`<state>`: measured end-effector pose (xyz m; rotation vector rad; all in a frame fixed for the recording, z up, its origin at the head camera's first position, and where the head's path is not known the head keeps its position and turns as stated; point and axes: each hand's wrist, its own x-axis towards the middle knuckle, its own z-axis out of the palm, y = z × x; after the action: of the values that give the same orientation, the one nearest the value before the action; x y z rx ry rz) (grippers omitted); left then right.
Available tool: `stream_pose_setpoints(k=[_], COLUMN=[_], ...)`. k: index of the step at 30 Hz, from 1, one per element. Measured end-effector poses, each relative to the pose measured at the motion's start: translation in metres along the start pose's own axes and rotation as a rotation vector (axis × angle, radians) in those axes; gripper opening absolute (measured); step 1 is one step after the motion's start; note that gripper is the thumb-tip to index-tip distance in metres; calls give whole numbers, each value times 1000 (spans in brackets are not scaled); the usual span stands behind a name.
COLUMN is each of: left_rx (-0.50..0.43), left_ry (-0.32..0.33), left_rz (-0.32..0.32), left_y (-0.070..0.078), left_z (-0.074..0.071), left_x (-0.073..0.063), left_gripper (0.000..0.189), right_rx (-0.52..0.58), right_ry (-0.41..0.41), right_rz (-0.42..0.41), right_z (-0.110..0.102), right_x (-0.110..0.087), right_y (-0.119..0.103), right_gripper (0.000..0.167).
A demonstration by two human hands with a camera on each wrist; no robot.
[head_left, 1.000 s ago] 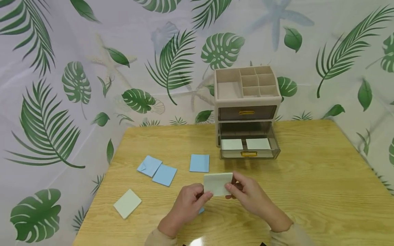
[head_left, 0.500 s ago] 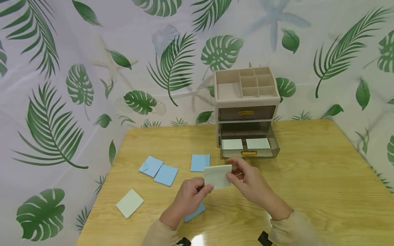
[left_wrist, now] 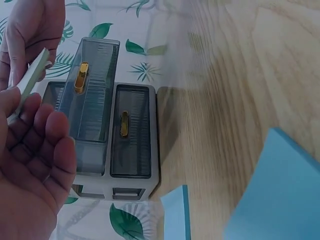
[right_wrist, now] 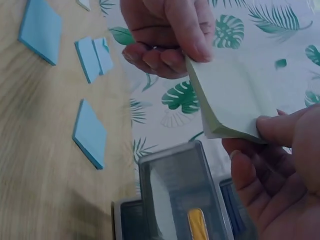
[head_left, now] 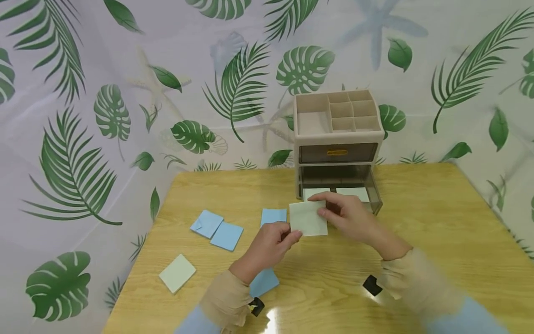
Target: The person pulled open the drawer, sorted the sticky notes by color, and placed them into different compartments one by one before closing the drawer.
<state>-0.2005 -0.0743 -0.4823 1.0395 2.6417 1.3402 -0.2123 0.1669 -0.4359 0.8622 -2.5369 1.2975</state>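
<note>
Both hands hold a pale green sticky note pad (head_left: 308, 220) in front of the drawer unit. My left hand (head_left: 269, 246) pinches its lower left corner between thumb and fingers. At the pad's right side, my right hand (head_left: 352, 217) grips with the thumb on the front face. The right wrist view shows the pad's (right_wrist: 227, 95) thick edge, slightly bent near the right thumb. Behind the right hand, a transparent drawer (head_left: 377, 204) stands pulled out, with two pale pads (head_left: 352, 194) lying side by side inside; the hand and held pad partly cover them.
The beige drawer unit (head_left: 339, 137) has a compartmented top and a closed drawer (head_left: 337, 152) above the pulled-out one. Left on the table lie blue pads (head_left: 227, 236) and a pale green pad (head_left: 177, 273). Another blue pad (head_left: 264, 282) lies beneath the left forearm.
Both hands have carried the pale green pad forward and slightly right, up toward the pulled-out drawer. The pad's face now looks more fully toward the head camera.
</note>
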Motion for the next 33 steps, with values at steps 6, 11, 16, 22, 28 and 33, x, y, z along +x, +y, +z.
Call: stream_pose_setpoints(k=[6, 11, 16, 22, 28, 33], left_rx=[37, 158, 209, 232, 241, 231], left_ry=[50, 153, 199, 207, 249, 261], left_rz=[-63, -126, -178, -166, -112, -92], left_y=[-2, -10, -18, -24, -25, -23], left_z=[0, 6, 15, 23, 27, 27], left_x=[20, 36, 46, 53, 58, 60], left_gripper=[22, 20, 22, 18, 10, 9], right_rx=[-21, -94, -132, -177, -216, -238], right_ry=[87, 145, 149, 125, 36, -33], right_rz=[78, 154, 244, 316, 366, 379], right_z=[-29, -42, -41, -37, -35, -33], right_x=[11, 20, 26, 36, 47, 54], right_y=[14, 29, 42, 52, 59, 63], right_gripper=[29, 31, 33, 35, 36, 36])
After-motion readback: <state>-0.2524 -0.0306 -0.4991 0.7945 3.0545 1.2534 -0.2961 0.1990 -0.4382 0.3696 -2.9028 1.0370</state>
